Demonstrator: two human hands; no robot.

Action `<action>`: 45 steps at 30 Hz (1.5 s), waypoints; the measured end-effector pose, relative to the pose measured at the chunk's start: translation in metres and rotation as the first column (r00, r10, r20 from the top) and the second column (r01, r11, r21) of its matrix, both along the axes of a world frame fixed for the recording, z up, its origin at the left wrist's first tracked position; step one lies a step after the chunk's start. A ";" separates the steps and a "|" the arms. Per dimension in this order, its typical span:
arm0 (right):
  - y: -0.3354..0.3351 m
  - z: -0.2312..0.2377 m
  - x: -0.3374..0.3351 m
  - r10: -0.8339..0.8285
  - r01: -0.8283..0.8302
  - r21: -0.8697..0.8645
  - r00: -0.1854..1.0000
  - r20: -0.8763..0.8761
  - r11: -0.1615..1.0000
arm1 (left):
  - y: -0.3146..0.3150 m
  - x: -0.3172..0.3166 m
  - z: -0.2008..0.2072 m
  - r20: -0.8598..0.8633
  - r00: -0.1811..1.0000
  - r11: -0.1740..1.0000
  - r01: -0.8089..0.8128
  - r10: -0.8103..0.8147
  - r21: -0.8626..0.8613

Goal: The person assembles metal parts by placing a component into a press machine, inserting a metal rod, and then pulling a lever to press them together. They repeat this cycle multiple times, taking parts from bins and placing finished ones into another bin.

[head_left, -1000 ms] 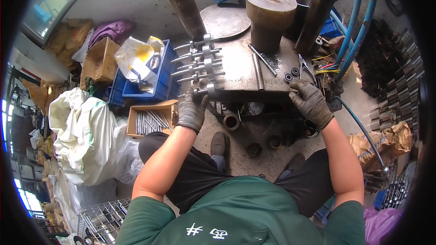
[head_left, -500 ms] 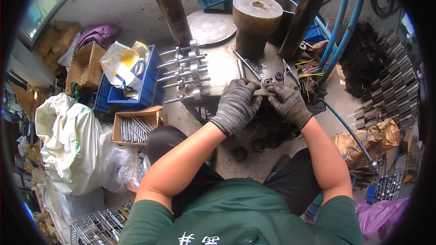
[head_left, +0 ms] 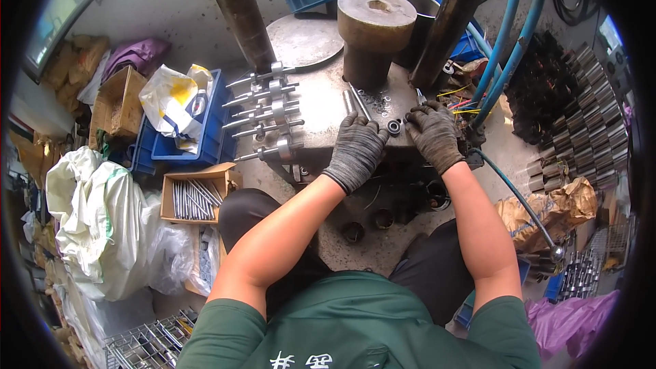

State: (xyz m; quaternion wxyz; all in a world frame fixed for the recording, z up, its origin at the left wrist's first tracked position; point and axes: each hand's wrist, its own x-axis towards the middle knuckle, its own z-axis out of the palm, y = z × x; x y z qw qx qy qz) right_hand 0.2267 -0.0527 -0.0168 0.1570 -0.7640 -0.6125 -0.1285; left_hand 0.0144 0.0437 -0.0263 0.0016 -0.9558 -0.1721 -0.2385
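Left hand (head_left: 357,150) in grey knit glove, palm down on the grey steel press table (head_left: 321,113), fingers curled together, holding nothing visible; right hand (head_left: 432,133), likewise gloved, fingers bent together, grip unclear; small dark metal ring (head_left: 393,126) flat on the table between both sets of fingertips, just beside them; scattered small washers (head_left: 377,101) beyond; row of steel rods with collars (head_left: 265,111) leftward; rusty brown cylindrical block (head_left: 376,27) farthest.

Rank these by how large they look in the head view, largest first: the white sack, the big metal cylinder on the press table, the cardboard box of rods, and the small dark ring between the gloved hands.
1. white sack
2. metal cylinder
3. cardboard box of rods, not far behind the cylinder
4. dark ring
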 end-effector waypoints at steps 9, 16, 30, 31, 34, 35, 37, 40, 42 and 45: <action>-0.001 0.014 -0.010 0.143 0.099 0.335 0.766 -0.626 0.937 | 0.007 0.001 0.015 0.239 0.965 0.974 -0.055 0.109 -0.221; -0.018 0.033 -0.047 0.282 0.231 0.195 -0.448 -0.848 0.953 | 0.032 -0.008 0.035 0.330 0.755 0.290 0.192 0.566 -0.938; -0.034 0.045 -0.058 0.356 0.231 0.271 -0.577 -0.735 0.934 | -0.037 -0.037 0.036 0.404 0.886 -0.243 0.454 0.230 -0.857; -0.034 0.042 -0.056 0.356 0.236 0.267 -0.573 -0.739 0.934 | -0.045 -0.039 0.038 0.378 0.910 -0.291 0.413 0.171 -0.863; -0.035 0.037 -0.052 0.405 0.279 0.301 -0.500 -0.765 0.912 | -0.063 -0.036 0.042 0.350 0.925 -0.306 0.379 0.147 -0.873; -0.036 0.038 -0.051 0.405 0.280 0.300 -0.495 -0.769 0.912 | -0.065 -0.037 0.039 0.353 0.924 -0.309 0.382 0.145 -0.871; -0.037 0.040 -0.050 0.443 0.271 0.355 -0.440 -0.781 0.895 | -0.067 -0.039 0.032 0.281 0.958 -0.378 0.284 0.066 -0.881; -0.042 0.058 -0.054 0.401 0.259 0.319 -0.389 -0.829 0.912 | -0.069 -0.037 0.034 0.255 0.967 -0.375 0.232 -0.011 -0.897; -0.043 0.056 -0.053 0.403 0.252 0.325 -0.393 -0.827 0.912 | -0.070 -0.036 0.031 0.208 0.974 -0.328 0.167 -0.092 -0.930; -0.044 0.052 -0.052 0.405 0.269 0.321 -0.368 -0.837 0.908 | -0.070 -0.034 0.040 0.105 0.985 -0.260 0.066 -0.137 -0.963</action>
